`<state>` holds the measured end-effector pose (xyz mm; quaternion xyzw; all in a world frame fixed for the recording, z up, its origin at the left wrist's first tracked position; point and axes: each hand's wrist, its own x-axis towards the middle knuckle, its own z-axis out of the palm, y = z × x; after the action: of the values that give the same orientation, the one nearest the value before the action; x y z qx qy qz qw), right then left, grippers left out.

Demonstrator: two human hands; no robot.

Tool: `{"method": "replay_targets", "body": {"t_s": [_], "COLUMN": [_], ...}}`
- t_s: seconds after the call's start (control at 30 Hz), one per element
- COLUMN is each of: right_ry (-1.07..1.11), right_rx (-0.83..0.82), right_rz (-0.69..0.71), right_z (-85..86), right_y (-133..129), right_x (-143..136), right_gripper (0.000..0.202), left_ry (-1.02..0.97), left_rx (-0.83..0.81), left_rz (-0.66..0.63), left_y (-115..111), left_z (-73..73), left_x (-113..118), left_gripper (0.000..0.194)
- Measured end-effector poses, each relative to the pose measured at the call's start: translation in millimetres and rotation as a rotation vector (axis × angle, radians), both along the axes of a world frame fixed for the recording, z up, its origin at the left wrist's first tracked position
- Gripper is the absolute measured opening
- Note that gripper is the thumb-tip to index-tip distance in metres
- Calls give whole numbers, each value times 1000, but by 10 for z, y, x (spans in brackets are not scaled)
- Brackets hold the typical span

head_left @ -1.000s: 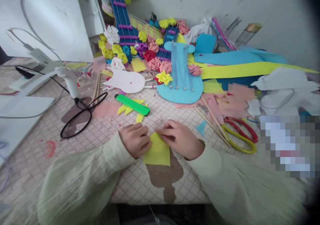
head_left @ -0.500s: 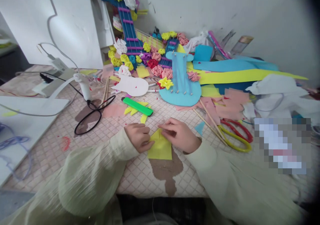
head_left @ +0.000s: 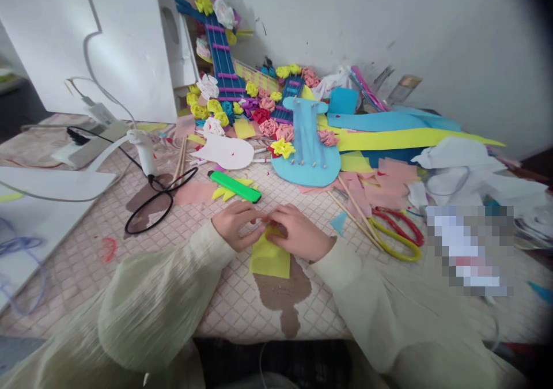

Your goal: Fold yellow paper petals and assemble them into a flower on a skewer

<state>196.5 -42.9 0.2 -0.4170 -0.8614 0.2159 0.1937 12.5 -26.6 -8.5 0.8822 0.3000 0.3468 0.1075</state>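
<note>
A small yellow sheet of crepe paper (head_left: 271,260) lies near the table's front, its upper edge between my two hands. My left hand (head_left: 239,226) pinches the upper left of the paper between thumb and fingers. Close against it, my right hand (head_left: 298,233) grips the upper right part, thumb below and fingers bent over the top. The fingertips of both hands meet and hide the paper's top edge. Just beyond the hands, a green box cutter (head_left: 235,186) rests on cut yellow paper pieces (head_left: 222,193).
Behind stands a light-blue guitar-shaped cutout (head_left: 306,167) among paper flowers. Scissors (head_left: 400,240) and wooden sticks (head_left: 358,219) lie to the right, pink paper (head_left: 395,178) behind them. Leftward are a glue gun (head_left: 142,153), its looped black cable (head_left: 149,227) and a white board (head_left: 38,227).
My hands have drawn together at the paper's top edge. The left fingers, curled before, now reach toward the right fingertips. The whole view has shifted slightly.
</note>
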Motion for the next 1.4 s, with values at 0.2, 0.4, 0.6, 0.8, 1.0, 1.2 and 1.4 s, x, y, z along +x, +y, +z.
{"method": "replay_targets", "body": {"t_s": [0.2, 0.4, 0.6, 0.8, 1.0, 1.2, 1.4], "right_ry": [37, 322, 661, 625, 833, 734, 710], "right_rx": [-73, -340, -620, -707, -672, -661, -745], "right_rz": [-55, -166, -262, -223, -510, -269, -346], "right_z": [22, 135, 189, 199, 194, 181, 144], "right_y": [1, 8, 34, 5, -44, -13, -14], "right_x": [-8, 84, 230, 263, 196, 247, 261], "right_gripper": [11, 9, 22, 20, 24, 30, 14], "left_ry": [-73, -181, -198, -336, -528, -245, -310], "left_rx": [-67, -506, -827, -931, -1183, -1181, -1322], "left_rz": [-14, 37, 3, 59, 104, 21, 83], "left_y": [-15, -77, -69, -33, -28, 79, 141], "left_z": [18, 75, -40, 46, 86, 57, 126], "left_x": [23, 24, 42, 86, 217, 296, 356], "left_gripper": [24, 35, 36, 25, 38, 18, 21]}}
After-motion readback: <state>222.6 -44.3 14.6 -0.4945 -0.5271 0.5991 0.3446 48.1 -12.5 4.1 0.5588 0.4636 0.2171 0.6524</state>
